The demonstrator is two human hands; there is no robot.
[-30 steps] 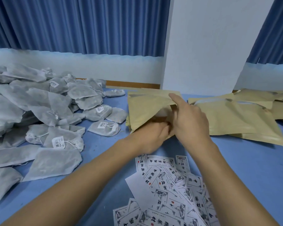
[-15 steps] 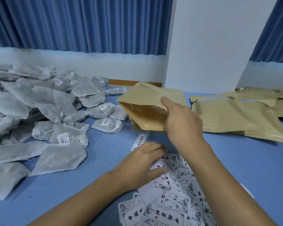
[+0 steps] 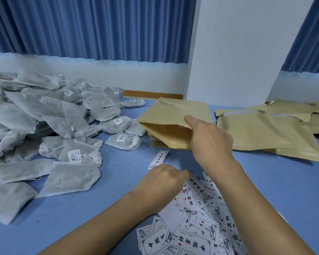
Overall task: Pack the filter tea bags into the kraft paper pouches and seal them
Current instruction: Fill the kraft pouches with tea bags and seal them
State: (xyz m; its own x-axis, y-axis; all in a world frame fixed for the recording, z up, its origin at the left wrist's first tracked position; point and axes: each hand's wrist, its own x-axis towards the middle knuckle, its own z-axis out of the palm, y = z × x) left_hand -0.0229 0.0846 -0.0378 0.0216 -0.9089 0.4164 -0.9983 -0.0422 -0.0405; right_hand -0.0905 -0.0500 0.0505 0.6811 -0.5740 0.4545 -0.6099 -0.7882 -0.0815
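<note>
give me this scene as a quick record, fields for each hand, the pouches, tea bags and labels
right hand: grips the open kraft pouch by its upper flap, mouth facing left
left hand: on the printed labels, fingers bent; whether it pinches one cannot be told
pouch stack: flat, under the held pouch
other pouches: heaped at right, bulging
tea bags: big pile at left; none visible in the held pouch
loose label: alone between stack and left hand
table: blue

The right hand point(image 3: 210, 140) is stretching forward on a straight forearm, thumb on top, pinching the mouth of a kraft paper pouch point(image 3: 166, 118). The left hand point(image 3: 162, 181) is lying lower, palm down, with its fingers curling beside the right forearm; whether it is gripping anything is unclear.
</note>
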